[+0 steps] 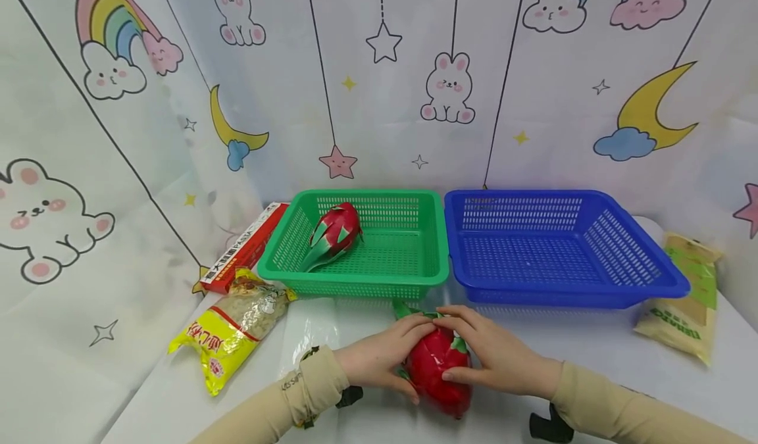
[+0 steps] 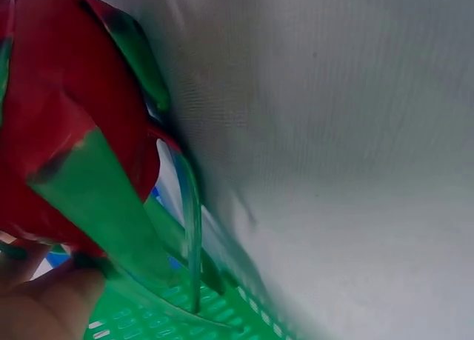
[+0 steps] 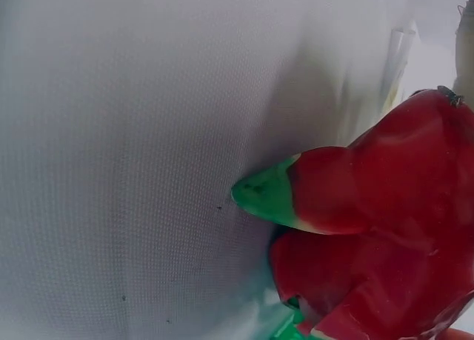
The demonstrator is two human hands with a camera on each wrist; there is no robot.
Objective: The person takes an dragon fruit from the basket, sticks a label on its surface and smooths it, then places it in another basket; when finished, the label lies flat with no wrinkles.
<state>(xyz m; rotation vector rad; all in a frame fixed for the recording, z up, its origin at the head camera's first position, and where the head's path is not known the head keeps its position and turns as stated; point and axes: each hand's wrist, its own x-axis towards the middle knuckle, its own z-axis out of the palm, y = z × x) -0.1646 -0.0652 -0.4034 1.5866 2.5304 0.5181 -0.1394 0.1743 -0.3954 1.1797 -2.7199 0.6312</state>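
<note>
A red dragon fruit (image 1: 440, 368) with green-tipped scales is on the white table in front of the baskets, between both hands. My left hand (image 1: 381, 357) grips its left side, fingers over the top and thumb lower down. On the other side my right hand (image 1: 503, 355) holds it, the thumb across its front. In the left wrist view the dragon fruit (image 2: 70, 132) shows long green scales, with fingertips (image 2: 63, 299) against it. The right wrist view has the dragon fruit (image 3: 385, 244) at the right, a green-tipped scale sticking out; the hand is mostly hidden there.
Behind the hands stands a green basket (image 1: 355, 289) with another dragon fruit (image 1: 340, 230) inside. A blue basket (image 1: 568, 294) adjoins it. At the left lie a yellow bag (image 1: 237, 329) and a red pasta box (image 1: 243, 250); a beige-green bag (image 1: 681, 309) lies at the right.
</note>
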